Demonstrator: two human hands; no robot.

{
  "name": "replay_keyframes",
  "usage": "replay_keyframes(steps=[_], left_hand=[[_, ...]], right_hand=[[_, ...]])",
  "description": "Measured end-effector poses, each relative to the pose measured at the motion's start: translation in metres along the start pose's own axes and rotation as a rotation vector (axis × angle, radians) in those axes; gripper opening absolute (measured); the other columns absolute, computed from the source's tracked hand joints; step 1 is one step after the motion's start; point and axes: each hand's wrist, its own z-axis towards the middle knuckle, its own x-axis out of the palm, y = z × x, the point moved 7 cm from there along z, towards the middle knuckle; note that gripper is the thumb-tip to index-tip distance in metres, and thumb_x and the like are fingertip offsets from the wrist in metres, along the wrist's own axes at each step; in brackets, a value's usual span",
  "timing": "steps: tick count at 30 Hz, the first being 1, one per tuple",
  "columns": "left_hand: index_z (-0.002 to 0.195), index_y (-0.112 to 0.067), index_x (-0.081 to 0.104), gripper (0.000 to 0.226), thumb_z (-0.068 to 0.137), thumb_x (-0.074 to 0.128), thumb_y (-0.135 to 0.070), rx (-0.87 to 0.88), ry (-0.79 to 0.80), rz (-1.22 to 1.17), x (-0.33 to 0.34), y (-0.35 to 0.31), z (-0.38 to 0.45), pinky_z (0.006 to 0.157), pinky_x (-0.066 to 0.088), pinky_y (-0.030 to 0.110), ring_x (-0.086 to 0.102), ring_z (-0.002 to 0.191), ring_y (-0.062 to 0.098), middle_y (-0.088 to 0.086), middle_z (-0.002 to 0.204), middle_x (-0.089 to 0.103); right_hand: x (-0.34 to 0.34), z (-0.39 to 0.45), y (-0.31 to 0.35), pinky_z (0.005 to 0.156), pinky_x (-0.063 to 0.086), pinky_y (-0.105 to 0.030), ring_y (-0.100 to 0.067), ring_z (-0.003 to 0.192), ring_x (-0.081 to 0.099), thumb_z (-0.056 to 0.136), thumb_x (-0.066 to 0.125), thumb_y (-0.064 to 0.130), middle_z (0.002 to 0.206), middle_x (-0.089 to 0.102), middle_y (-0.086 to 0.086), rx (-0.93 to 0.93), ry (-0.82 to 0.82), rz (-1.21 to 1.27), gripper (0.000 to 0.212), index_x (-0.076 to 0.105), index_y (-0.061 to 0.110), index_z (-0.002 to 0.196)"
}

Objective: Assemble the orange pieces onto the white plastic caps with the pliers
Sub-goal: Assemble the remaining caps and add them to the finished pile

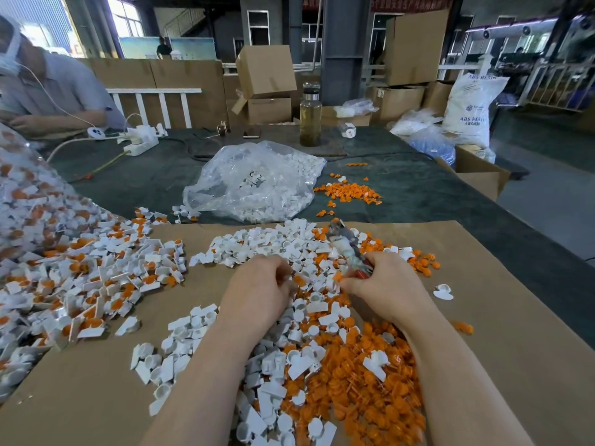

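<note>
Loose white plastic caps [180, 346] and orange pieces [370, 391] lie heaped on a brown cardboard sheet [502, 333] in front of me. My right hand [386, 288] grips the red-handled pliers [346, 249], whose grey jaws point up and away over the pile. My left hand [260, 291] has its fingers curled down into the caps and orange pieces; what it holds is hidden by the fingers. Caps with orange pieces fitted [106, 278] form a big heap at the left.
A clear bag of white caps [254, 185] and a scatter of orange pieces [351, 193] lie farther back on the dark table cover. A glass bottle [310, 115], a power strip [141, 143], cardboard boxes [265, 72] and a seated person [54, 88] are behind.
</note>
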Motion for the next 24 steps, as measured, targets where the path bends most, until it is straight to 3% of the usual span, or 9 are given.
replay_keyframes(steps=[5,8,12,14,17,20,24], left_hand=[[0.094,-0.032,0.062,0.016,0.085,0.075,-0.028,-0.063,0.012,-0.052,-0.003,0.001,-0.002,0.072,0.044,0.022,0.06,0.088,0.01,-0.017,0.085,0.058],[0.101,-0.032,0.059,0.019,0.09,0.069,-0.021,-0.04,0.007,-0.08,-0.004,-0.002,-0.005,0.071,0.049,0.024,0.06,0.083,0.009,-0.014,0.088,0.062],[0.103,-0.039,0.064,0.027,0.099,0.056,-0.013,-0.099,-0.009,-0.405,-0.01,-0.003,-0.005,0.051,0.046,0.008,0.065,0.068,-0.003,-0.018,0.084,0.063],[0.095,-0.034,0.072,0.031,0.099,0.056,-0.008,-0.207,0.011,-0.697,-0.01,0.001,-0.005,0.058,0.052,0.009,0.069,0.069,0.0,-0.014,0.077,0.072],[0.09,-0.024,0.076,0.023,0.094,0.062,-0.006,-0.336,0.063,-1.038,-0.007,0.002,-0.006,0.076,0.059,0.026,0.073,0.073,0.011,-0.006,0.078,0.077],[0.091,-0.02,0.075,0.007,0.085,0.077,-0.018,-0.342,0.059,-1.103,-0.006,-0.001,-0.006,0.071,0.056,0.024,0.074,0.076,0.012,-0.004,0.083,0.077],[0.099,-0.009,0.068,0.008,0.092,0.066,-0.006,-0.318,-0.02,-1.155,-0.008,-0.01,-0.005,0.068,0.06,0.022,0.075,0.076,0.014,0.001,0.084,0.078]], right_hand=[[-0.007,-0.002,0.009,0.073,0.055,-0.038,-0.013,0.078,0.061,0.083,0.073,0.035,0.085,0.064,0.006,-0.047,-0.124,0.159,0.019,0.065,0.021,0.094],[-0.009,-0.004,0.016,0.07,0.055,-0.036,-0.011,0.076,0.061,0.084,0.073,0.031,0.083,0.064,0.009,-0.085,-0.153,0.192,0.016,0.064,0.022,0.093],[-0.01,-0.007,0.022,0.073,0.056,-0.037,-0.011,0.079,0.063,0.086,0.071,0.026,0.087,0.066,0.008,-0.127,-0.19,0.262,0.018,0.066,0.018,0.101],[-0.012,-0.008,0.024,0.073,0.057,-0.039,-0.012,0.079,0.063,0.086,0.07,0.024,0.086,0.066,0.007,-0.137,-0.219,0.325,0.016,0.066,0.016,0.099],[-0.013,-0.01,0.029,0.07,0.055,-0.034,-0.011,0.078,0.062,0.087,0.071,0.023,0.084,0.065,0.007,-0.165,-0.249,0.42,0.013,0.065,0.018,0.096],[-0.013,-0.012,0.032,0.067,0.053,-0.027,-0.008,0.077,0.061,0.087,0.071,0.024,0.083,0.065,0.009,-0.194,-0.271,0.456,0.012,0.064,0.019,0.094],[-0.014,-0.016,0.036,0.067,0.052,-0.02,0.002,0.083,0.061,0.086,0.073,0.025,0.083,0.065,0.014,-0.222,-0.307,0.505,0.013,0.062,0.025,0.094]])
